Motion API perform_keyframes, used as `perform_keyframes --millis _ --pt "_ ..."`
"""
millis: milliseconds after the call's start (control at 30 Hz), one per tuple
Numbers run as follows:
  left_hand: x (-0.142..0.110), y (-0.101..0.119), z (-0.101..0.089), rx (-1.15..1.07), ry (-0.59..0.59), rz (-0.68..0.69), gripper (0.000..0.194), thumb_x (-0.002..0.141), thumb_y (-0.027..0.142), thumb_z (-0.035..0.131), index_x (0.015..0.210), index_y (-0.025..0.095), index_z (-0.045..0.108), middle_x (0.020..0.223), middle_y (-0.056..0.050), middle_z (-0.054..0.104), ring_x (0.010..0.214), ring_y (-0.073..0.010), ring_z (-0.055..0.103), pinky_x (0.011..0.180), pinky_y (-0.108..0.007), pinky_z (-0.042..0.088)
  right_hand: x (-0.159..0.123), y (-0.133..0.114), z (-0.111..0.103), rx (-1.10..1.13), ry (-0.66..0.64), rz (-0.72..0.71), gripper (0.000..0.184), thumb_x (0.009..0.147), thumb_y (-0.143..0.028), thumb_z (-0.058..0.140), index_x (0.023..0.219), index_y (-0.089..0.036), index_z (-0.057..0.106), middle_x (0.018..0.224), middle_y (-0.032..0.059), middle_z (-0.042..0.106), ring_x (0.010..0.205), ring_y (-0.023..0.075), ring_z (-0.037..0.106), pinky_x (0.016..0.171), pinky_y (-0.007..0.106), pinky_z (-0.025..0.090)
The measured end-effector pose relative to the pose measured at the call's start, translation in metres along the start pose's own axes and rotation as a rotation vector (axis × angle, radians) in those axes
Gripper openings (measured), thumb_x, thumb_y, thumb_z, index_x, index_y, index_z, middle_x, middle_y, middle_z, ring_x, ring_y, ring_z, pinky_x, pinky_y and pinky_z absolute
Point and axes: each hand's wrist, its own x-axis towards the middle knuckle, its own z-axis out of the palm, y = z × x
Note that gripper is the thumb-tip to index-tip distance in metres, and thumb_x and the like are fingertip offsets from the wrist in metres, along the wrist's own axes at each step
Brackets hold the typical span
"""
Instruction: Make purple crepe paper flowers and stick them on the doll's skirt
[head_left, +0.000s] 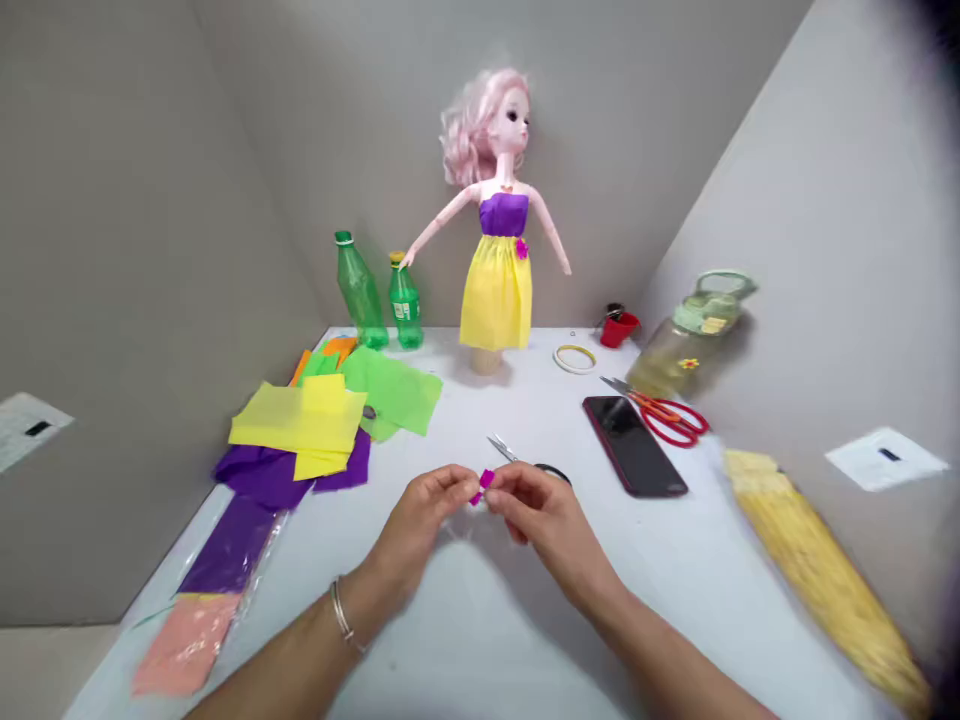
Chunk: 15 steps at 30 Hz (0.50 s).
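Observation:
My left hand (424, 510) and my right hand (536, 505) meet above the white table (420, 640), their fingertips pinching a small piece of magenta crepe paper (486, 486). Part of the piece is hidden by my fingers. Just behind my right hand lie small scissors (517, 458) with black handles, which neither hand touches. Farther back stands a pink-haired doll (495, 200) on a wooden stand, dressed in a purple paper bodice and a yellow paper skirt (496, 300). A magenta paper flower (521, 249) sits at its waist.
Stacks of yellow, green and purple paper (300, 425) lie to the left, with a plastic-wrapped paper pack (217, 590) nearer me. To the right are a black phone (634, 445), red-handled scissors (667, 420), a glass jar (675, 345) and a yellow bundle (817, 570). Green bottles (375, 295) stand behind.

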Motion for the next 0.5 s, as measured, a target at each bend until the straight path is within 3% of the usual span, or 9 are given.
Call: perform_keyframes --millis 267,500 --pt "0.0015 0.0056 0.0026 -0.012 -0.096 -0.037 0.018 0.087 0.033 0.063 0.082 0.016 0.066 0.079 -0.002 0.062 0.079 -0.0146 0.053 0.079 -0.027 0.039 0.0019 -0.0016 -0.0010 0.018 -0.027 -0.004 0.017 0.077 -0.033 0.070 0.080 -0.017 0.067 0.064 -0.0029 0.058 0.050 0.0074 0.042 0.046 0.022 0.035" --pt "0.0046 0.0098 -0.0036 0.004 -0.063 0.002 0.019 0.088 0.034 0.061 0.085 0.016 0.066 0.080 -0.003 0.062 0.081 -0.0166 0.055 0.081 -0.030 0.040 0.0004 0.0029 -0.0021 0.036 -0.093 0.000 0.034 0.081 -0.041 0.070 0.106 -0.019 0.065 0.068 -0.0020 0.063 0.049 0.0074 0.044 0.049 0.024 0.037"
